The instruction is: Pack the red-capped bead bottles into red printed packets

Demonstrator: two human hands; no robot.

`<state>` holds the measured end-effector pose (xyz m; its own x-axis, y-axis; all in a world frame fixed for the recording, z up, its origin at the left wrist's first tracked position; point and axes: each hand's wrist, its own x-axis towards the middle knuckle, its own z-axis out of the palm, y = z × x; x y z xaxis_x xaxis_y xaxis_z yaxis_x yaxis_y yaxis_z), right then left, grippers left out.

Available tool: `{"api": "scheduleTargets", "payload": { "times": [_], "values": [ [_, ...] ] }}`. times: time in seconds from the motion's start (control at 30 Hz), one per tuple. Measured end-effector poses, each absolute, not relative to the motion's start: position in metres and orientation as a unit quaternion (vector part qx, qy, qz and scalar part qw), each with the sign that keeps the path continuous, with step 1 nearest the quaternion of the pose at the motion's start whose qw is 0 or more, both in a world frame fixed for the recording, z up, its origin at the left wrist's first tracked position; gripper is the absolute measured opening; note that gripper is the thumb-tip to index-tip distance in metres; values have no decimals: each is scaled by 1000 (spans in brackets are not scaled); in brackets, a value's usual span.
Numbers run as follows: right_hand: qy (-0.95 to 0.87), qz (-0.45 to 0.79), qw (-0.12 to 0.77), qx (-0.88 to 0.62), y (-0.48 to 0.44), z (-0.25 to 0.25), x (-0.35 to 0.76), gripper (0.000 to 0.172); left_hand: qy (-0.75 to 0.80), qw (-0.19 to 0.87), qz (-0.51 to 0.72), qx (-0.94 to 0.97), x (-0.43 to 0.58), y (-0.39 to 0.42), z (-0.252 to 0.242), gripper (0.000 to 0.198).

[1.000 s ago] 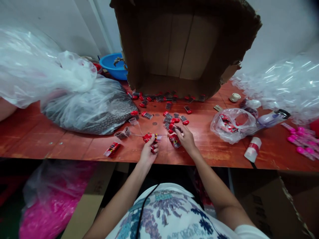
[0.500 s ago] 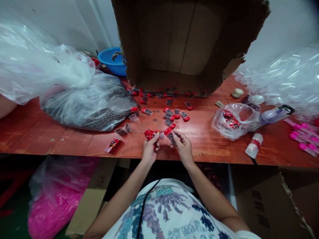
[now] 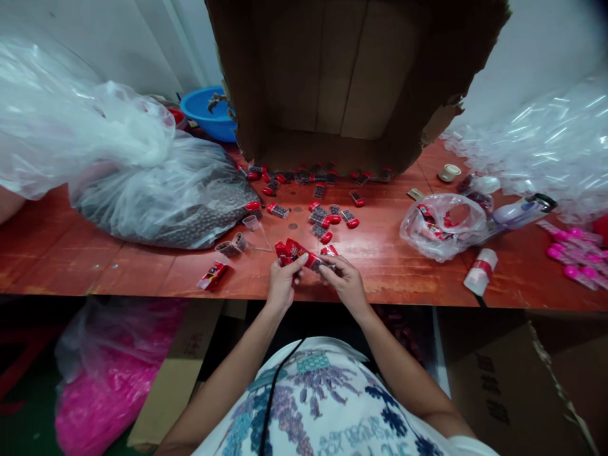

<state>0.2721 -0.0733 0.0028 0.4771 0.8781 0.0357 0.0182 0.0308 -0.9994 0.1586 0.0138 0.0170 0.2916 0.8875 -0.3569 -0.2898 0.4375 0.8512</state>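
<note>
My left hand [image 3: 282,285] pinches red printed plastic sleeves [image 3: 291,249] just above the table's front edge. Between my hands lies a small see-through bottle [image 3: 325,266] of dark beads, its red cap end turned toward the left fingers, seemingly inside or against a sleeve; I cannot tell which. The fingers of my right hand [image 3: 349,285] close on the beaded end. Another red printed piece [image 3: 329,251] shows just behind the right fingertips. Beyond, several red-capped bottles [image 3: 319,215] are scattered on the table. Left of my hands are a see-through scoop [image 3: 251,223] and cups [image 3: 232,245].
An open cardboard box [image 3: 332,136] lies on its side at the back. To the left slumps a bag of dark beads [image 3: 190,209]; near it is a red packet [image 3: 215,276]. At right are a bag of wrappers [image 3: 441,228], a white roll [image 3: 481,272] and pink-capped tubes [image 3: 577,253].
The bottle has swung from upright to lying toward the left hand, its red cap now among the red sleeves. My right hand has shifted slightly lower on it.
</note>
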Motion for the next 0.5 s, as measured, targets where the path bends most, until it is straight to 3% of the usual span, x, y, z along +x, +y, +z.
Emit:
{"api": "scheduleTargets", "payload": {
  "times": [0.17,0.4,0.5],
  "values": [
    [-413,303,608,-607,-76,6,268,27,413,718,419,372,159,12,20,40],
    [-489,194,585,-617,-84,4,265,26,439,692,417,392,159,11,24,31],
    [-448,234,606,-614,-83,4,267,26,431,709,403,386,156,11,21,31]
  ]
}}
